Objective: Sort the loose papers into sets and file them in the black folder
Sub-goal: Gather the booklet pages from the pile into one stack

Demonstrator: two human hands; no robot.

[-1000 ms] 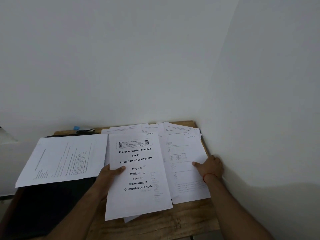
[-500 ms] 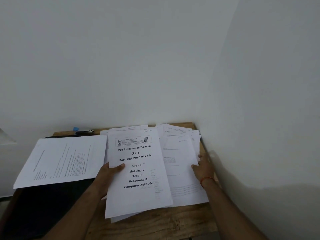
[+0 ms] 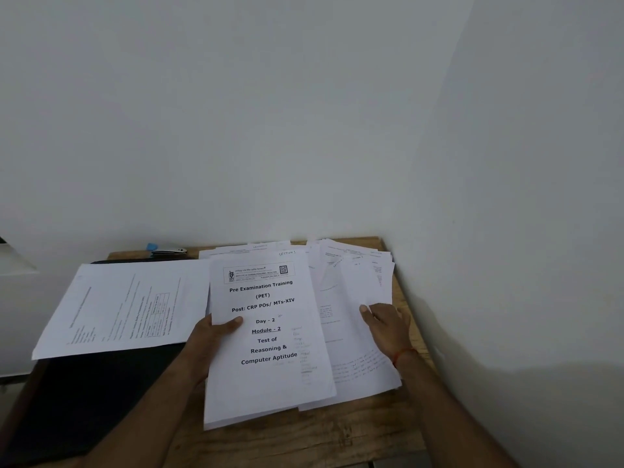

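On the brown wooden table (image 3: 304,437), by the wall corner: fanned pile of loose white printed papers (image 3: 351,288), right side. My left hand (image 3: 209,339) grips the white stack with the printed title page (image 3: 266,373), thumb on top, overlapping the pile. My right hand (image 3: 388,327) pinches one pile sheet's edge, thumb over it. Flat black folder (image 3: 84,393) lies left, a sideways white printed sheet (image 3: 128,305) resting on it; silver stapler (image 3: 167,248) behind

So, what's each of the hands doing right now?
Left hand: holds the cover sheet.
Right hand: pinches a loose sheet.
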